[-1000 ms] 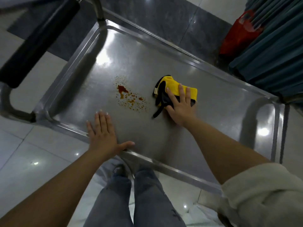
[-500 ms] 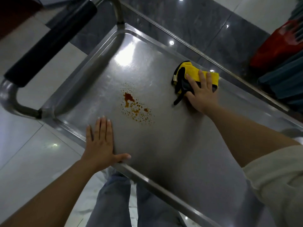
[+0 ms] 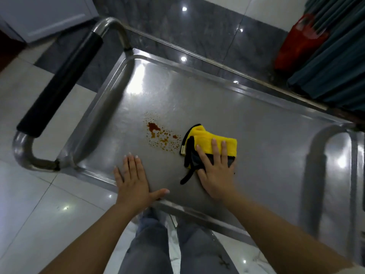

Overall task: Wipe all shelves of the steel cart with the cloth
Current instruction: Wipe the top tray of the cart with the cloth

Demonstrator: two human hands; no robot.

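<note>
The top shelf [image 3: 256, 147] of the steel cart fills mid-frame. A folded yellow and black cloth [image 3: 207, 144] is pressed flat against it, right of centre, by the right hand [image 3: 215, 169] with fingers extended. Brown stain spots [image 3: 160, 136] are seen just left of the cloth. The left hand [image 3: 132, 180] is laid flat, fingers straight, on the shelf's near rim, holding nothing. A black-gripped handle [image 3: 61, 84] is noted at upper left.

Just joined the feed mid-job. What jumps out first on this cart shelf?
The yellow and black cloth lies mid-shelf, with the right hand pressed flat on it. Just left of the cloth, a brown splatter stains the steel top shelf, not yet wiped. The left hand rests flat at the shelf's near edge, and the black-sleeved cart handle runs along the left end.
</note>
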